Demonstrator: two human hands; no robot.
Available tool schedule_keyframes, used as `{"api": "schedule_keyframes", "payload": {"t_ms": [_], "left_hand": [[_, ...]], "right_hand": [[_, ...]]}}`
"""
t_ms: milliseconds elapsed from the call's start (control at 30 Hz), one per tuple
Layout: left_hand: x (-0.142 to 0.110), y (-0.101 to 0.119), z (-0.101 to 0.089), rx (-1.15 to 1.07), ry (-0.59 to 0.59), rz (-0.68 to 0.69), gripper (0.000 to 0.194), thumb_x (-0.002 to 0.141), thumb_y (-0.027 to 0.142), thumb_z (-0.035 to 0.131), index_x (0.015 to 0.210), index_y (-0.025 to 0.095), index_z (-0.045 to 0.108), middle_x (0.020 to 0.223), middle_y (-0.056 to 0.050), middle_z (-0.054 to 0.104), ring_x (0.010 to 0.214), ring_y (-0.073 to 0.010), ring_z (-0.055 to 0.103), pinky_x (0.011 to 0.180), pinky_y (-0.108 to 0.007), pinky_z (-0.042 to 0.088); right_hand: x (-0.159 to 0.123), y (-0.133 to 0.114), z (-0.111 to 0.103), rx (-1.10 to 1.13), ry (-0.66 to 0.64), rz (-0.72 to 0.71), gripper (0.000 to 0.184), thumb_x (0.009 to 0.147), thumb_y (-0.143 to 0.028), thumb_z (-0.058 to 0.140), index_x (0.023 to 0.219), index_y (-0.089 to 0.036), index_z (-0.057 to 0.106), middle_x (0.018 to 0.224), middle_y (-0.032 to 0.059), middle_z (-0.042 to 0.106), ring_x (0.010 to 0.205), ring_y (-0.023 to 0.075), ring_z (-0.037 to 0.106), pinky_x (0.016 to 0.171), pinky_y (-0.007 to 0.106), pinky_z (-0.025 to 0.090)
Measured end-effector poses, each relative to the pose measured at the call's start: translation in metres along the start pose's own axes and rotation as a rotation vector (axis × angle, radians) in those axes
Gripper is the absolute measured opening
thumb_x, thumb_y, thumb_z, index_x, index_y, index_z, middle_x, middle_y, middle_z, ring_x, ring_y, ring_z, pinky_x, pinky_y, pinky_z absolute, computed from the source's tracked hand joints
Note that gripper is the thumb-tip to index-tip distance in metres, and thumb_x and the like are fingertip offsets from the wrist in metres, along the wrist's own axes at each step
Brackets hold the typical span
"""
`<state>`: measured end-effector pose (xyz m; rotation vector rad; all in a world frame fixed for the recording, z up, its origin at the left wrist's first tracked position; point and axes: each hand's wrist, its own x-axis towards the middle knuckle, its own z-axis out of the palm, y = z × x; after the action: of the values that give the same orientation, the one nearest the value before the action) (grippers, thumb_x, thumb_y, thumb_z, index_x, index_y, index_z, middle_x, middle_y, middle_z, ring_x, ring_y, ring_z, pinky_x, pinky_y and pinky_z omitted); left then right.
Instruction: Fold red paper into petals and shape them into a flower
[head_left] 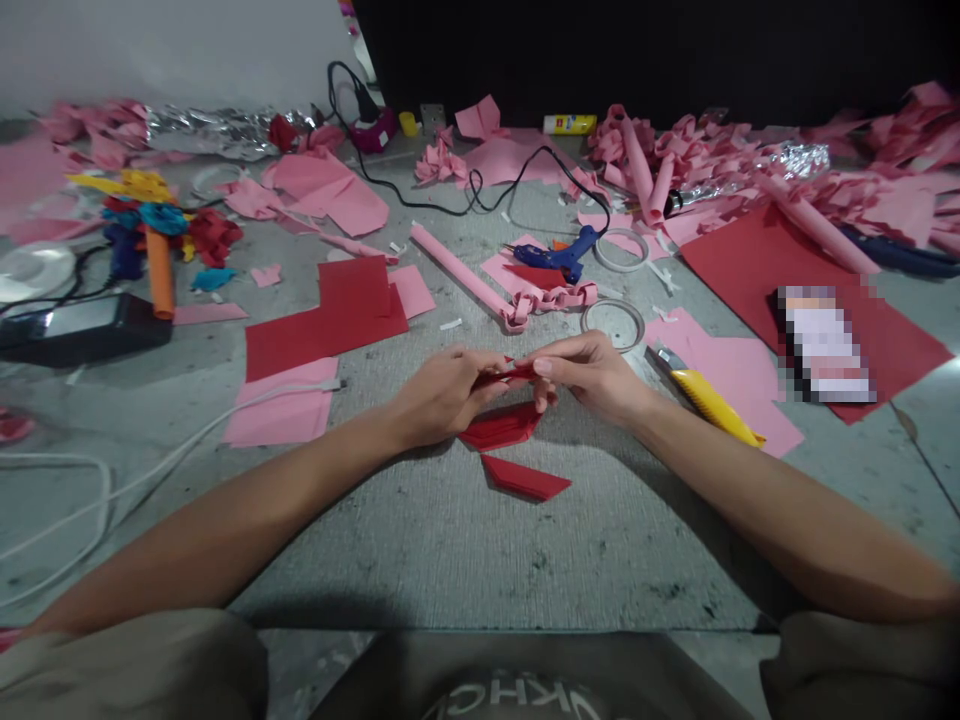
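Between my two hands is a small folded piece of red paper (517, 373), held just above the table. My left hand (454, 392) pinches its left end between thumb and fingers. At its right end, my right hand (589, 375) grips it with the thumb and index finger, the other fingers curled below. Directly under the hands lies a stack of folded red paper (501, 430), partly covered by the fingers. A separate red paper strip (526, 478) with slanted ends rests nearer to me.
A yellow utility knife (716, 405) lies right of my right hand, near a phone (829, 345) on red paper. Beyond my hands are a blue glue gun (559, 255) with a black cord, tape rolls (613, 325) and a pink paper tube (461, 272). A white cable (202, 435) crosses the left side.
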<state>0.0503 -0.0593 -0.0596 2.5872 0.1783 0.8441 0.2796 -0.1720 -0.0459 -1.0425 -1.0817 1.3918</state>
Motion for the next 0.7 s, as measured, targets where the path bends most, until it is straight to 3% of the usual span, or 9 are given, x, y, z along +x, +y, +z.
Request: {"api": "schedule_keyframes", "payload": {"t_ms": [133, 400, 567, 700], "left_hand": [[0.0025, 0.0005, -0.0019, 0.070, -0.047, -0.024, 0.030, 0.117, 0.032, 0.039, 0.136, 0.022, 0.060, 0.115, -0.007, 0.082, 0.085, -0.0195, 0.074, 0.085, -0.038, 0.051], [0.0045, -0.0021, -0.0027, 0.121, -0.074, 0.001, 0.042, 0.119, 0.041, 0.035, 0.125, 0.020, 0.071, 0.107, -0.006, 0.086, 0.083, -0.0184, 0.075, 0.079, -0.037, 0.043], [0.0021, -0.0058, -0.0012, 0.120, -0.038, 0.028, 0.037, 0.119, 0.034, 0.039, 0.127, 0.019, 0.072, 0.098, -0.004, 0.085, 0.080, -0.0180, 0.074, 0.080, -0.038, 0.042], [0.0024, -0.0072, -0.0006, 0.115, -0.040, 0.010, 0.038, 0.119, 0.034, 0.038, 0.129, 0.020, 0.071, 0.104, -0.005, 0.086, 0.083, -0.0181, 0.076, 0.080, -0.037, 0.043]], "right_hand": [[0.0006, -0.0034, 0.0014, 0.036, -0.018, 0.020, 0.025, 0.093, -0.043, 0.086, 0.107, -0.023, 0.089, 0.097, 0.0084, 0.088, 0.061, 0.0146, 0.075, 0.055, 0.026, 0.057], [0.0015, -0.0026, -0.0004, 0.095, -0.036, 0.018, 0.020, 0.092, -0.037, 0.088, 0.104, -0.022, 0.089, 0.093, 0.0077, 0.088, 0.062, 0.0153, 0.078, 0.058, 0.025, 0.059], [0.0017, -0.0002, -0.0012, 0.070, -0.025, 0.033, 0.023, 0.093, -0.040, 0.087, 0.106, -0.021, 0.089, 0.098, 0.0091, 0.088, 0.064, 0.0159, 0.079, 0.060, 0.026, 0.062], [0.0035, -0.0002, 0.0004, 0.064, 0.003, 0.039, 0.024, 0.091, -0.039, 0.089, 0.106, -0.021, 0.088, 0.096, 0.0082, 0.088, 0.062, 0.0144, 0.078, 0.060, 0.025, 0.061]]}}
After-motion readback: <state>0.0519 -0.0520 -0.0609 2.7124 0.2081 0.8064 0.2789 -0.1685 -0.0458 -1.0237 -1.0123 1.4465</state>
